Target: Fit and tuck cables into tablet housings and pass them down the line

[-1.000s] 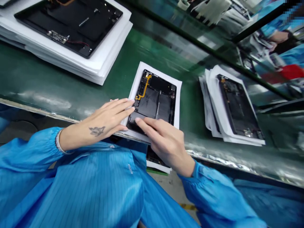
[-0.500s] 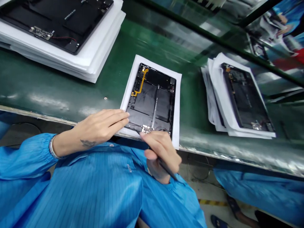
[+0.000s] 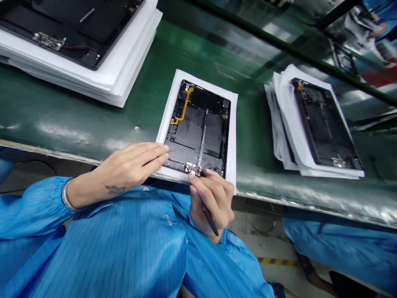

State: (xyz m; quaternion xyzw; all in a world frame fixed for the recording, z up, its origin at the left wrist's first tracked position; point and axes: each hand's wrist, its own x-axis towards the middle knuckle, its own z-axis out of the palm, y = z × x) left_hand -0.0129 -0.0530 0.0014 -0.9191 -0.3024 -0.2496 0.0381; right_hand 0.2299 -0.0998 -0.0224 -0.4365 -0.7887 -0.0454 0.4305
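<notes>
Left hand (image 3: 133, 163): palm down, fingers straight and pressed together, their tips at the near left edge of the tablet housing (image 3: 186, 138).
Right hand (image 3: 214, 198): thumb and fingers pinching a slim black tool (image 3: 211, 222), its rear end sticking out beneath the palm.
Tool tip: partly hidden by the right fingers, close to the small circuit board (image 3: 194, 168); contact cannot be told.
Tablet housing: coverless, inside facing up, reaching from the fingertips of both hands away across the counter (image 3: 142, 109).
Circuit board: just beyond the right fingertips, at the housing's near end.
Pale flat cable (image 3: 201, 155): runs from the board away from the right fingers.
Orange flex cable (image 3: 185, 109): beyond the left fingertips, along the housing's left side.
White sheet (image 3: 232, 136): under the housing, its near left part by the left fingers.
Left stack (image 3: 130, 76): white sheets well beyond the left fingers, topped by another black housing (image 3: 102, 31).
Right stack (image 3: 282, 116): layered sheets well right of the right fingers, bearing a similar housing (image 3: 325, 124).
</notes>
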